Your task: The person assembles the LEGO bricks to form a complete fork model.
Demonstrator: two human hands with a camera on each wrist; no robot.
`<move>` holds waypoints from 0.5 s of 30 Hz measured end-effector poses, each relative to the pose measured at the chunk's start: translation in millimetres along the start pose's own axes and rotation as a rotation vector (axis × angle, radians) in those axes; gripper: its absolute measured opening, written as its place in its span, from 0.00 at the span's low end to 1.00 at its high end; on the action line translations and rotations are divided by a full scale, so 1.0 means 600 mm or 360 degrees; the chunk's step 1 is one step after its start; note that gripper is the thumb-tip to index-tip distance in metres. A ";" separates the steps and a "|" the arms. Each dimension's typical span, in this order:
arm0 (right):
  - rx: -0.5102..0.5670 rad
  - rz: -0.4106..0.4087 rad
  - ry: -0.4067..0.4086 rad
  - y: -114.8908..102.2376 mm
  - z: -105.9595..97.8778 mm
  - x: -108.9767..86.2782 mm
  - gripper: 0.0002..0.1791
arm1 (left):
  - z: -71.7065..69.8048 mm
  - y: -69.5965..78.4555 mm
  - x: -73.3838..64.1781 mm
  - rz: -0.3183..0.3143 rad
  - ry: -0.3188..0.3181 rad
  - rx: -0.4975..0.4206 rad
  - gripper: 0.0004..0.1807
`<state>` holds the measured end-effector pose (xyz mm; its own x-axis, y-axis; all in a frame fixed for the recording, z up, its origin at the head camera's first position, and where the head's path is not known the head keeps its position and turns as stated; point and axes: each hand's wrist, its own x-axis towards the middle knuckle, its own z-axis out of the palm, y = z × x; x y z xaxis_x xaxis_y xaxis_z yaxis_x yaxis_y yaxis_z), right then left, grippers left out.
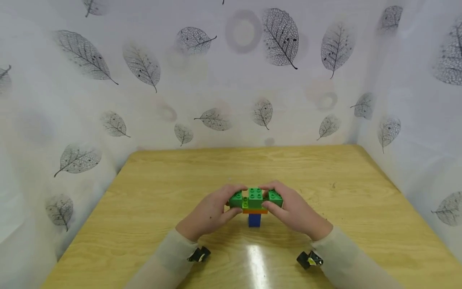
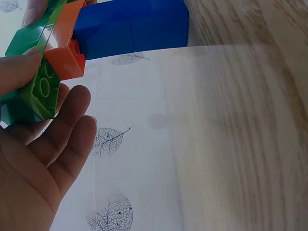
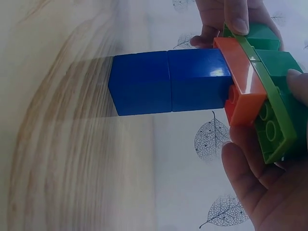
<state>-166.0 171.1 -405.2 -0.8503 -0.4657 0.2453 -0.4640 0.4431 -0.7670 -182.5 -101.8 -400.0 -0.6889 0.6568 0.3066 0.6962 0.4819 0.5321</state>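
Note:
A toy brick tower stands upright on the table. Two blue bricks (image 3: pixel 139 85) form its column, with an orange brick (image 3: pixel 243 72) above them. Lime-green thin bricks (image 3: pixel 273 126) lie across the orange one and stick out on both sides. On top sit three green bricks, a left one (image 1: pixel 236 199), a middle one (image 1: pixel 255 196) and a right one (image 1: pixel 276 198). My left hand (image 1: pixel 213 208) grips the left end of this top layer between thumb and fingers. At the opposite end, my right hand (image 1: pixel 294 209) holds the right green brick the same way.
The wooden table (image 1: pixel 173 172) extends around the tower. A white curtain (image 1: pixel 231 80) with a leaf print hangs behind it and along both sides. Small black devices sit at the left wrist (image 1: pixel 199 254) and right wrist (image 1: pixel 309 259).

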 end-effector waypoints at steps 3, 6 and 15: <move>0.0001 0.0009 -0.0018 0.000 -0.003 0.000 0.23 | 0.002 -0.001 0.001 0.0011 0.0019 0.0012 0.34; 0.0027 0.0037 -0.0044 -0.002 -0.007 -0.002 0.24 | 0.004 -0.001 0.001 0.0030 0.0035 0.0061 0.36; 0.0163 0.0091 0.0042 -0.007 -0.010 -0.001 0.20 | 0.002 0.000 0.000 0.0083 0.0122 0.0118 0.40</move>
<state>-165.3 174.5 -398.6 -0.8813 -0.4213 0.2140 -0.3882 0.3873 -0.8363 -182.2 -100.9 -400.7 -0.6627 0.6371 0.3935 0.7426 0.4917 0.4547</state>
